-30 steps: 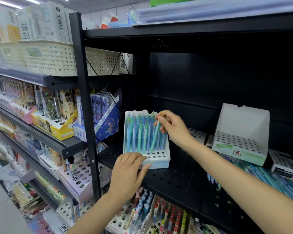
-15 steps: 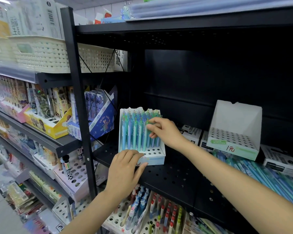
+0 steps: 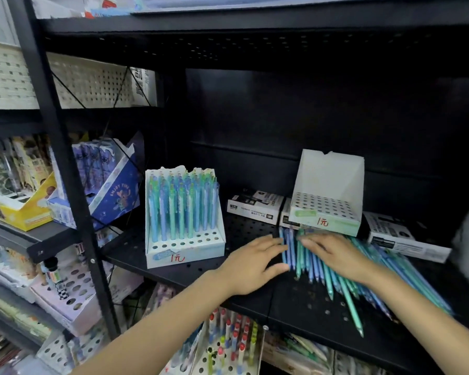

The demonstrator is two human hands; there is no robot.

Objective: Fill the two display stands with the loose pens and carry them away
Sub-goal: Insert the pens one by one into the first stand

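Left stand (image 3: 184, 217) nearly full, front rows of holes bare. Right stand (image 3: 326, 201) empty. Loose pens (image 3: 336, 272) heaped on shelf (image 3: 295, 301) below it. Both hands, left hand (image 3: 255, 262) and right hand (image 3: 333, 255), laid flat on the heap, fingers straight, gripping nothing.
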